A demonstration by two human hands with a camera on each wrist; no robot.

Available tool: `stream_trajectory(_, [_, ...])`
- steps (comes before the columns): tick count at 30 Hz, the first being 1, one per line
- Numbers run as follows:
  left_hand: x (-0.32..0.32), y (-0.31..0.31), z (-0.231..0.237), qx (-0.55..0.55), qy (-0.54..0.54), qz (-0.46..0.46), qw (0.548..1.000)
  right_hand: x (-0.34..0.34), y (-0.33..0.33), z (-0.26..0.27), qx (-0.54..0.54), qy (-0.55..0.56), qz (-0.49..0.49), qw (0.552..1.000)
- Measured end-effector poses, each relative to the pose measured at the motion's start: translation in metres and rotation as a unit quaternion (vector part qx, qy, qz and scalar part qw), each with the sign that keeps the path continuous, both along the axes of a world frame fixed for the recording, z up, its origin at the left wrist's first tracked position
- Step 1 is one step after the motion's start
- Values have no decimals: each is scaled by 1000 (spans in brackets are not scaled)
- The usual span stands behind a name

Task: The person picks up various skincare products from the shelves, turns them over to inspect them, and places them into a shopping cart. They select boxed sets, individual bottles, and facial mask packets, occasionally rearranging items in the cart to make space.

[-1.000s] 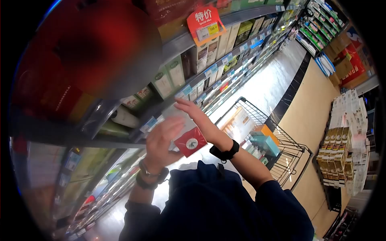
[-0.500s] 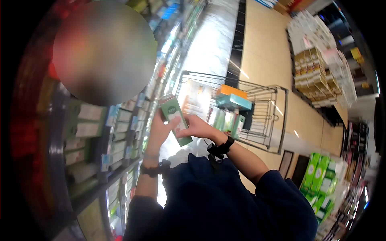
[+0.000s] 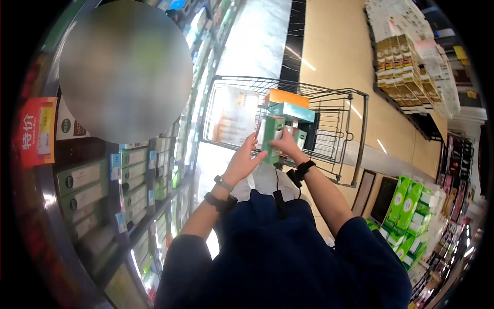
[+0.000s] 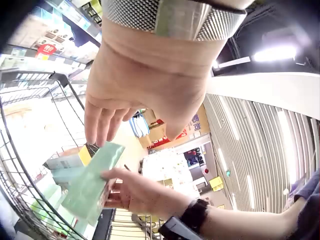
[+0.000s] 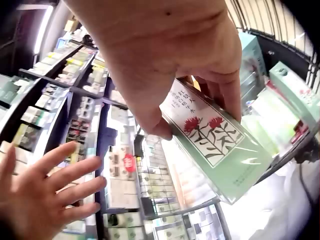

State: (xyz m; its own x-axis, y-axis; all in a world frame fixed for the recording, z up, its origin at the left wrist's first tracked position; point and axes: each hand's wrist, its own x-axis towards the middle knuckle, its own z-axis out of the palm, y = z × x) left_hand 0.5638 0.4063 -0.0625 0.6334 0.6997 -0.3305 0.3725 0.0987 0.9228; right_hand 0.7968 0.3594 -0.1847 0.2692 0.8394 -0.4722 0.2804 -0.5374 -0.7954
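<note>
A green box (image 3: pixel 272 138) with red flowers printed on one face is held upright-ish over the cart's near side. My right hand (image 3: pixel 289 146) grips it, thumb on one side and fingers on the other, as the right wrist view shows on the box (image 5: pixel 215 145). My left hand (image 3: pixel 246 160) is beside the box with fingers spread; in the right wrist view the left hand (image 5: pixel 52 192) stands apart from it, palm showing. In the left wrist view the left hand (image 4: pixel 145 95) is above the box (image 4: pixel 95 182), its fingers straight.
The wire shopping cart (image 3: pixel 337 139) holds an orange box (image 3: pixel 289 98), a teal box (image 3: pixel 292 112) and other packages. Shelves of boxed goods (image 3: pixel 82 180) run along the left, with a red price sign (image 3: pixel 37 131). Stacked goods (image 3: pixel 404 72) and green packs (image 3: pixel 406 206) stand at the right.
The box has moved from near the shelves to over the cart, and its green face now shows in the head view. My left hand has let go of it. The view has turned toward the cart.
</note>
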Motion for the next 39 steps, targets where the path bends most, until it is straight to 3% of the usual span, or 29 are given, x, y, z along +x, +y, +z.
stream_trajectory(2, [-8, -2, -2, 12, 14, 13, 1000, 19, 1, -2, -73, -70, 15, 995])
stream_trajectory(3, [-13, -4, -3, 26, 21, 16, 999, 34, -1, -36, -116, -130, 43, 984])
stream_trajectory(7, [-48, -25, -13, 15, 77, 82, 994, 75, -30, -137, -183, -148, 4, 972])
stream_trajectory(13, [-81, -62, 12, -69, 169, 135, 974, 82, -38, -177, -283, -228, -6, 932])
stream_trajectory(14, [-85, -69, 16, -76, 189, 140, 969, 91, -35, -193, -298, -209, 99, 926])
stream_trajectory(16, [-95, -84, 19, -94, 202, 143, 964, 97, -22, -194, -309, -287, 374, 826])
stream_trajectory(17, [-99, -89, 19, -105, 205, 147, 962, 93, -20, -183, -312, -282, 376, 826])
stream_trajectory(19, [-111, -99, 20, -116, 206, 147, 961, 86, -17, -162, -388, -248, 203, 864])
stream_trajectory(20, [-114, -102, 22, -125, 209, 174, 954, 80, -4, -143, -446, -261, 302, 801])
stream_trajectory(23, [-123, -105, 24, -122, 217, 219, 944, 71, -2, -154, -354, -312, 346, 811])
stream_trajectory(24, [-126, -106, 23, -104, 195, 235, 946, 69, -10, -180, -279, -317, 292, 858])
stream_trajectory(26, [-134, -102, 31, -77, 193, 264, 942, 65, 9, -176, -243, -168, 400, 867])
stream_trajectory(27, [-133, -97, 42, -46, 202, 272, 940, 54, 16, -165, -219, -91, 325, 915])
stream_trajectory(28, [-135, -92, 52, -10, 216, 272, 938, 45, 28, -165, -296, -2, 275, 915])
stream_trajectory(29, [-142, -85, 60, 25, 230, 271, 935, 30, 41, -163, -345, 63, 154, 924])
stream_trajectory(31, [-165, -73, 78, 83, 234, 312, 917, 7, 67, -154, -315, 130, 146, 929])
stream_trajectory(33, [-187, -59, 103, 236, 286, 304, 877, -24, 96, -116, -252, 154, 145, 944])
stream_trajectory(38, [-236, -36, 193, 432, 357, 433, 705, -115, 164, -26, -127, 209, 147, 958])
stream_trajectory(39, [-245, -33, 210, 439, 351, 443, 698, -133, 176, -6, -105, 227, 167, 954])
